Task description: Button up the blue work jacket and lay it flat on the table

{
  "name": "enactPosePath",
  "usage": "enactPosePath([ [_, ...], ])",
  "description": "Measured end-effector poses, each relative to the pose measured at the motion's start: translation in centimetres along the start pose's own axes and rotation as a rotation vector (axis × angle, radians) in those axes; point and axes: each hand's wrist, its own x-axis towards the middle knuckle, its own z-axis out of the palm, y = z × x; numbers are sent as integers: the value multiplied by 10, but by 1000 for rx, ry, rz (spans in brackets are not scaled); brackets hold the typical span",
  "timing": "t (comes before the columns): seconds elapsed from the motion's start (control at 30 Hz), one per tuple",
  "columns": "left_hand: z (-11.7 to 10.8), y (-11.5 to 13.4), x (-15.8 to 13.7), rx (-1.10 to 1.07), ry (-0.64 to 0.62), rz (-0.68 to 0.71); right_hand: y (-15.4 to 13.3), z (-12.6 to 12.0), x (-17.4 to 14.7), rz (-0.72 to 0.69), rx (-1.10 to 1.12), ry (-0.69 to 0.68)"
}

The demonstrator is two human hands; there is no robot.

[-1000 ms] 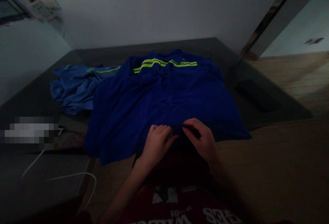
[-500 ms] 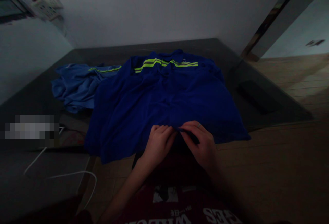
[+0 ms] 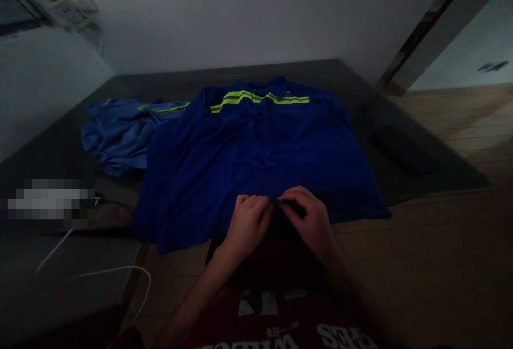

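A blue shirt lies spread out on the dark surface, with its top end far away and its bottom edge close by. Bright yellow stripes go across the top part of the shirt. Both hands are at the middle of the shirt's bottom edge, very near each other. The left hand has its fingers curled tight on the edge. The right hand, with a ring on one finger, pinches a small bit of the blue cloth. It is too dark to see just what is between the fingertips. To the left of the shirt, and touching it, is a crumpled light blue cloth. To the right of the shirt, a bit apart, is a flat black thing. The step now seems to be small finger work at the shirt's bottom edge. I think the next move calls for a gentle but firm pinch from both hands, with the edge held even so the cloth does not slip away.
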Motion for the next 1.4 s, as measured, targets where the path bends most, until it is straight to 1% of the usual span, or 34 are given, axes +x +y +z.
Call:
enactPosePath([
  [0.07, -1, 1, 0, 12, -30, 15, 4, 0, 3, -9, -33, 52],
  [0.17, -2, 3, 0, 38, -74, 40, 8, 0, 8, -39, -133, 172],
  [0.23, -1, 3, 0, 38, -73, 39, 8, 2, 9, -91, -193, 193],
  [0.3, 1, 3, -1, 26, -37, 19, 6, 4, 7, -144, -214, 138],
  [0.37, 2, 2, -2, 15, 0, -9, 4, 6, 5, -161, -188, 76],
  [0.47, 3, 2, -2, -4, 31, -28, 2, 7, 1, -105, -88, 46],
  [0.6, 2, 4, -2, -15, 57, -38, 1, 2, 0, 26, 33, -5],
  [0.77, 3, 6, -2, -25, 81, -39, 1, -2, 3, 127, 115, -11],
  [0.87, 3, 5, -2, -26, 101, -43, 1, -2, 3, 145, 123, -15],
  [1.0, 4, 4, -2, -23, 130, -39, 1, -3, 0, 126, 88, -21],
  [1.13, 5, 3, -3, -25, 149, -38, -1, -10, 0, 115, 103, -88],
  [1.27, 6, 2, -4, -51, 146, -26, -1, -14, 4, 187, 208, -143],
  [1.4, 6, 1, -4, -83, 144, -35, -1, -9, 8, 234, 201, -155],
])
